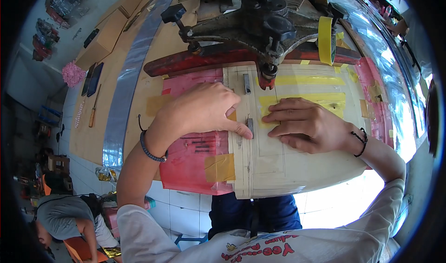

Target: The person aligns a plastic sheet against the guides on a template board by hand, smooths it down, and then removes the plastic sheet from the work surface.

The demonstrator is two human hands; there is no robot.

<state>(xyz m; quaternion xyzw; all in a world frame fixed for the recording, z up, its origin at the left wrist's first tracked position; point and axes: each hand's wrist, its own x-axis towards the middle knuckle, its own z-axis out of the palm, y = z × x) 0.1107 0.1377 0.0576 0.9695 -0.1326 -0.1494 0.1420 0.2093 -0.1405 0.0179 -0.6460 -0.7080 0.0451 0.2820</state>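
My left hand (204, 107) rests on the cream board (316, 170), its fingers bent and its thumb stretched away from them. The thumb tip lies against a small grey metal bar (250, 127) near a pencilled line. A second small grey bar (246, 83) lies farther up the same strip. To the right, my right hand (304, 126) lies on the board with its fingers spread over yellow tape (325, 98). No object shows in its grasp. Red sheet (186, 167) covers the board's left part.
Above the board stands a machine with a dark metal frame (223, 30), a red bar (209, 57) and a hanging yellow tape roll (325, 41). A screwdriver (93, 112) and dark phone-like objects (95, 79) lie at left. Another person (69, 216) is at lower left.
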